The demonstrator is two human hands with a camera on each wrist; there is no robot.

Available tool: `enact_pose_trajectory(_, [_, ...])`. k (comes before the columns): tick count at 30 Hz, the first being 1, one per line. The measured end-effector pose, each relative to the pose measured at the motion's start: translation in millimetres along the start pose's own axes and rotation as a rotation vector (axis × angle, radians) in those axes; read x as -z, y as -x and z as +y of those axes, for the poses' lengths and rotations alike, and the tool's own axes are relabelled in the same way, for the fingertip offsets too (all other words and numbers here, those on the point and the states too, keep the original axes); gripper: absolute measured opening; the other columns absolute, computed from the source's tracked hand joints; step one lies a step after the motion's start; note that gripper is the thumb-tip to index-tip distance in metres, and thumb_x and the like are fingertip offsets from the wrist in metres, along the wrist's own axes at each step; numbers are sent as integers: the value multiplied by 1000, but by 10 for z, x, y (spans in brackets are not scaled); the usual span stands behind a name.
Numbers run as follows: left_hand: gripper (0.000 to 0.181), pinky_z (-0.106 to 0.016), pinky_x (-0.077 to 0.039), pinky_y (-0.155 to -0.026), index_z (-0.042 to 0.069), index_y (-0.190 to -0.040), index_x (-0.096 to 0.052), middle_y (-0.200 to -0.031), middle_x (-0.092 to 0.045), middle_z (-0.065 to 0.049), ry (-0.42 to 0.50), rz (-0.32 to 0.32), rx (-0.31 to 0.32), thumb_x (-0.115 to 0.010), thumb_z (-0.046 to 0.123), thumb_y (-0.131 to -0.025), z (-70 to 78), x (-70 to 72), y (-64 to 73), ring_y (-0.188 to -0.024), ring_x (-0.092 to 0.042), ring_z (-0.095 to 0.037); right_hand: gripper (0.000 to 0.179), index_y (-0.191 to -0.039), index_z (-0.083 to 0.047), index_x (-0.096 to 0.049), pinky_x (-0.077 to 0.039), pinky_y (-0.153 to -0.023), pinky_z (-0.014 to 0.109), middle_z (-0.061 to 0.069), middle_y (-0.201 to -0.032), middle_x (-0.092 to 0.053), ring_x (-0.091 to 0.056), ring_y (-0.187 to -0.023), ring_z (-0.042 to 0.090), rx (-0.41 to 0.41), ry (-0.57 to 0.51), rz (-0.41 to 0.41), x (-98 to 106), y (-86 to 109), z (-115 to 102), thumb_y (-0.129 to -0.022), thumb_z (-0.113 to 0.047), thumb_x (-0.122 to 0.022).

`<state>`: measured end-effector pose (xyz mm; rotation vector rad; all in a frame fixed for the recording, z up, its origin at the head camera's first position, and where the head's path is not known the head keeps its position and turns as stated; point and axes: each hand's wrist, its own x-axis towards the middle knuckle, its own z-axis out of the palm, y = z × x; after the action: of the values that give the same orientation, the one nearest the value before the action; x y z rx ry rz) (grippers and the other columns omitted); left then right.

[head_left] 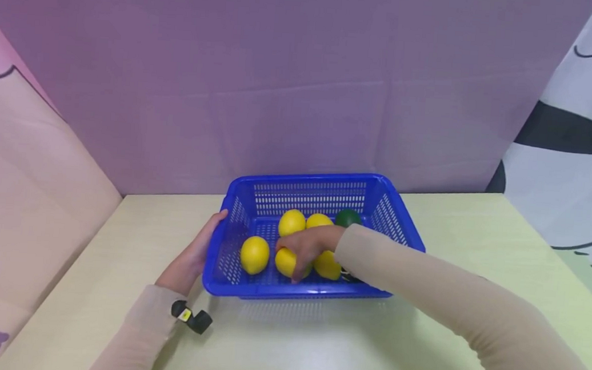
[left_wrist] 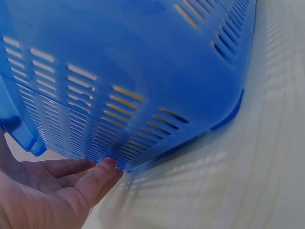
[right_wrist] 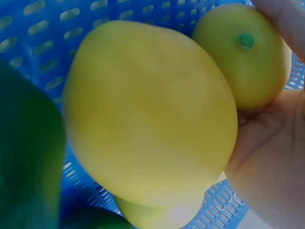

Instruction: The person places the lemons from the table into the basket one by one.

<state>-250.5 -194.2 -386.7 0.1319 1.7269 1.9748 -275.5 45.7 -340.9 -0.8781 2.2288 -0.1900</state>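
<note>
A blue plastic basket (head_left: 288,290) with slotted walls holds several yellow lemons and dark green fruit. My right hand (head_left: 304,246) reaches in from above and grips a lemon (head_left: 285,261); in the right wrist view that lemon (right_wrist: 238,62) shows a green stem end between thumb and fingers. A larger-looking lemon (right_wrist: 147,114) fills the middle there. Another lemon (head_left: 255,255) lies apart on the left. My left hand (head_left: 200,250) rests against the basket's left side; the left wrist view shows its fingers (left_wrist: 97,179) fairly straight, touching the slotted wall (left_wrist: 157,76).
A dark green fruit (head_left: 347,217) lies in the basket's back right part, beside a lemon (head_left: 319,220). Part of the basket's right side is hidden by my right sleeve (head_left: 403,267). The pale table (head_left: 274,350) meets a purple backdrop (head_left: 302,94) behind.
</note>
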Motion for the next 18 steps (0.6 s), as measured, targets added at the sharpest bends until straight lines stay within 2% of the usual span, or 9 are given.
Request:
enact_pose_trajectory(8, [77, -40, -34, -103, 9, -151, -2, -150, -20, -26, -10, 4, -1, -19, 59, -96, 2, 1, -3, -118, -46, -20, 74, -142, -17, -39, -28, -109, 39, -1, -145, -40, -38, -128, 15, 20, -4, -6, -15, 23, -8, -78, -22, -76])
enact_pose_trajectory(14, [77, -43, -30, -106, 9, -151, -2, -150, -20, -25, -7, 15, 13, -19, 59, -95, 0, -3, -4, -120, -44, -23, 75, -143, -16, -37, -26, -110, 39, 1, -147, -38, -36, -131, 16, 27, 3, -8, 0, 55, -15, -79, -22, -76])
enact_pose_trajectory(18, [77, -46, -29, -107, 10, -152, -1, -151, -19, -25, -5, 17, 15, -19, 60, -95, 0, -4, 1, -125, -40, -27, 73, -141, -13, -40, -28, -110, 38, 2, -144, -41, -38, -129, 17, 66, 4, 17, 16, 74, 7, -78, -22, -77])
